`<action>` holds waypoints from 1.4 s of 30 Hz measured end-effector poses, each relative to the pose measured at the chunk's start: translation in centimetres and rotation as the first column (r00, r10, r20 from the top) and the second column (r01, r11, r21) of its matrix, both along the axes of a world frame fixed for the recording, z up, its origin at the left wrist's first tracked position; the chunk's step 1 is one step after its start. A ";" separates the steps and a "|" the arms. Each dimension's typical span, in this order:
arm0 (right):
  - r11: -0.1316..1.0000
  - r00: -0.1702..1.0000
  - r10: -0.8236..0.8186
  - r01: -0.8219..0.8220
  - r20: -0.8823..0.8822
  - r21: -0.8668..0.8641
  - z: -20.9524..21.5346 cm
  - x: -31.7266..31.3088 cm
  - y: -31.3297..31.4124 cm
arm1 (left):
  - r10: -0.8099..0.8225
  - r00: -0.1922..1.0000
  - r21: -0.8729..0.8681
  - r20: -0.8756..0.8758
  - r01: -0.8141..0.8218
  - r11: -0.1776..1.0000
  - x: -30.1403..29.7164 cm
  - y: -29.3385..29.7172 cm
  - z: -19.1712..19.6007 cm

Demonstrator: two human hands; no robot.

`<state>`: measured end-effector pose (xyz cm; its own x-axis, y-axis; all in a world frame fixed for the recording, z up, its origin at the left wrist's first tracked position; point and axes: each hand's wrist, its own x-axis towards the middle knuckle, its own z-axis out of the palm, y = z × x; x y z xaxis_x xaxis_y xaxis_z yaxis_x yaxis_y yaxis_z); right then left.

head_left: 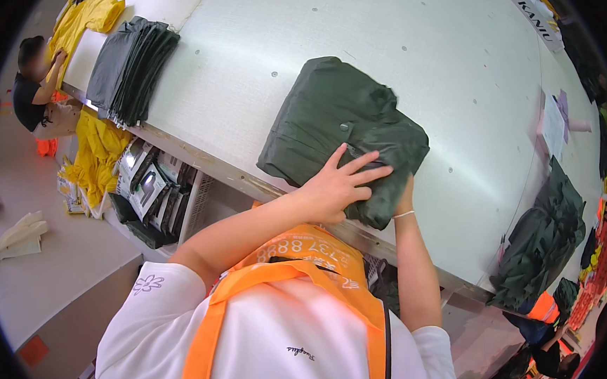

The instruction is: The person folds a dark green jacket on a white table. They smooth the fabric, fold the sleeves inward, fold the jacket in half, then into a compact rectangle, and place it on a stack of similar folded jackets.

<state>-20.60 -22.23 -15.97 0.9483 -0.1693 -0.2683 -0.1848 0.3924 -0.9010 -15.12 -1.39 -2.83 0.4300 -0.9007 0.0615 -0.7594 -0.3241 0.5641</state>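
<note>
On the pale worktable lies a partly folded dark green garment (316, 113) of smooth, thin fabric, with a round snap button on it. My left hand (341, 185) rests on its near part, fingers spread over the cloth. At the garment's right edge is my right hand (405, 198), behind a raised fold of the cloth; its fingers are hidden there, and only the wrist with a thin light bracelet shows clearly.
A stack of folded dark green garments (130, 68) stands at the table's left edge. Loose dark green cloth (545, 231) hangs over the right edge. Packaged items (152, 186) fill a crate below the left edge. At far left, a person (32, 93) handles yellow garments (87, 16).
</note>
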 end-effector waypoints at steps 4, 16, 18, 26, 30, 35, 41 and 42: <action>0.944 0.951 -0.309 0.306 0.003 0.119 2.9 0.5 -3.1 | -0.038 0.991 0.162 0.125 0.017 0.987 -1.7 -2.1 -4.6; 0.467 0.981 -0.142 -0.051 -0.132 -0.883 2.7 -2.2 -6.5 | 0.741 0.658 0.081 0.131 -0.752 0.654 -5.4 1.9 -3.3; 0.491 0.986 -0.139 -0.013 -0.093 -0.871 3.1 -5.7 -3.1 | 0.666 0.377 -0.130 -0.644 -0.911 0.390 -4.7 8.2 -9.9; 0.465 0.978 -0.176 -0.015 -0.109 -0.885 3.7 -9.2 -0.4 | 0.790 0.263 0.074 -0.554 -0.930 0.361 -5.7 2.1 -7.9; 0.516 0.972 -0.123 -0.111 -0.201 -0.850 3.8 -12.8 1.0 | 0.824 0.230 0.111 -0.518 -0.937 0.332 -5.1 2.9 -7.4; 0.631 0.952 -0.029 -0.220 -0.306 -0.744 7.2 -12.7 -2.6 | 0.742 0.233 0.131 -0.628 -0.909 0.396 -10.8 5.4 -8.9; 0.511 0.923 0.026 -0.342 -0.383 -0.789 7.1 -4.1 -2.8 | 0.698 0.163 0.194 -0.697 -0.895 0.403 -13.3 5.3 -8.2; 0.721 0.913 0.055 -0.316 -0.404 -0.617 6.6 -3.7 -3.0 | 0.660 0.139 0.189 -0.739 -0.896 0.401 -13.5 5.4 -7.9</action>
